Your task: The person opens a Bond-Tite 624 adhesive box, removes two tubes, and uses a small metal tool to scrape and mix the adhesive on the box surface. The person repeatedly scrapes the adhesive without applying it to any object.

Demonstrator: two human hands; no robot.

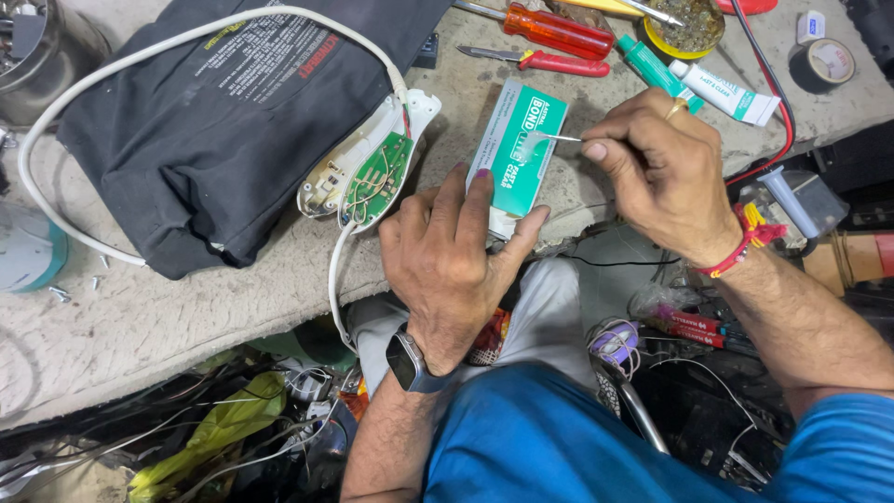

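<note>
My left hand presses down on the near end of a small green and white glue box that lies flat on the concrete bench. My right hand pinches a thin metal pin, whose tip rests in a clear blob of glue on top of the box. Just left of the box lies an opened white plastic controller with a green circuit board showing inside; a white cord runs from it.
A black fabric pad covers the bench's left part. Red-handled screwdrivers, two glue tubes, a yellow dish and black tape lie at the back right. Tangled wires and clutter fill the floor below.
</note>
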